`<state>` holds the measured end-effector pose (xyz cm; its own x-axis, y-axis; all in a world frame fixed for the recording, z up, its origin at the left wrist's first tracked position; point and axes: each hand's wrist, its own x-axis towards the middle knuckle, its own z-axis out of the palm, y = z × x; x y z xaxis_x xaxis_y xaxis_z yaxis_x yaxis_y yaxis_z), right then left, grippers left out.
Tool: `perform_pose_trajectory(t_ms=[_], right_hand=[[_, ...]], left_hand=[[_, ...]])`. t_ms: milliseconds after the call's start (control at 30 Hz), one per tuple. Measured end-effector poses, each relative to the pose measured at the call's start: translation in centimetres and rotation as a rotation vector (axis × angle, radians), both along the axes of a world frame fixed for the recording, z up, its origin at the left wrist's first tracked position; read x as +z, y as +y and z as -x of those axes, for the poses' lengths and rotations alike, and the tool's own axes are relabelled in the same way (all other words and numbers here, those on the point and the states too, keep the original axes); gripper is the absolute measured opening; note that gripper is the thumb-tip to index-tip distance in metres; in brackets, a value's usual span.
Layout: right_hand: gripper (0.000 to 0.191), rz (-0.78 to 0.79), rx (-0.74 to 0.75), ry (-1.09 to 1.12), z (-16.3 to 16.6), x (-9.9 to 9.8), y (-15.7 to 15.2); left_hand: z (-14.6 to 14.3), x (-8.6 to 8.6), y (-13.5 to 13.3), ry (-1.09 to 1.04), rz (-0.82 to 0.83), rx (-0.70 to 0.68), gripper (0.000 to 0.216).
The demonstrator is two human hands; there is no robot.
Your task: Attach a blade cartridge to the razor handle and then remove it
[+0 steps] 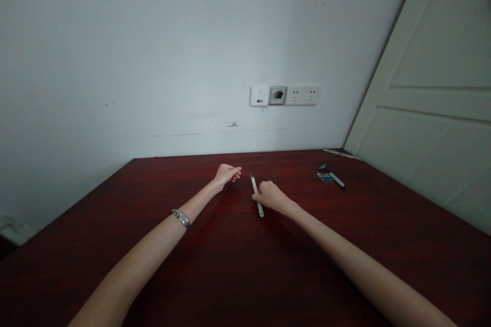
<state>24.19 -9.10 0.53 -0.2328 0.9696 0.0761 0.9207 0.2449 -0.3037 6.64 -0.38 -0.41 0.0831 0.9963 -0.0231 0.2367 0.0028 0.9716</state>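
Observation:
My right hand (270, 196) is closed around a slim white pen (254, 187), which lies angled over the dark red table (230, 265). The pen's tip points away from me and its near end sticks out below my fingers. My left hand (227, 173) hovers just left of the pen with its fingers curled loosely together, and whether anything is in them is hidden. A metal bracelet (181, 217) sits on my left wrist.
At the back right of the table lie another pen (337, 180) and a small dark packet (324, 177). A strip of paper (341, 154) rests by the door (433, 107). Wall sockets (284, 95) sit above the table's far edge.

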Motion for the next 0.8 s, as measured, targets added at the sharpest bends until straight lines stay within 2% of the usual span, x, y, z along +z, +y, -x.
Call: perform_pose_trajectory(t_ms=[200, 533, 667, 800], right_hand=[[0.023, 0.023, 0.021, -0.036, 0.0, -0.5, 0.1], [0.037, 0.019, 0.023, -0.072, -0.9, -0.6, 0.1], [0.039, -0.052, -0.063, -0.072, -4.7, 0.0, 0.8], [0.024, -0.139, -0.268, -0.048, -12.7, 1.3, 2.3]], left_hand=[[0.7, 0.0, 0.2, -0.078, -0.019, 0.078, 0.026], [-0.5, 0.6, 0.9, -0.166, -0.051, 0.086, 0.024], [-1.7, 0.6, 1.4, -0.194, -0.061, 0.061, 0.026], [-3.0, 0.7, 1.6, -0.220, -0.069, 0.042, 0.028]])
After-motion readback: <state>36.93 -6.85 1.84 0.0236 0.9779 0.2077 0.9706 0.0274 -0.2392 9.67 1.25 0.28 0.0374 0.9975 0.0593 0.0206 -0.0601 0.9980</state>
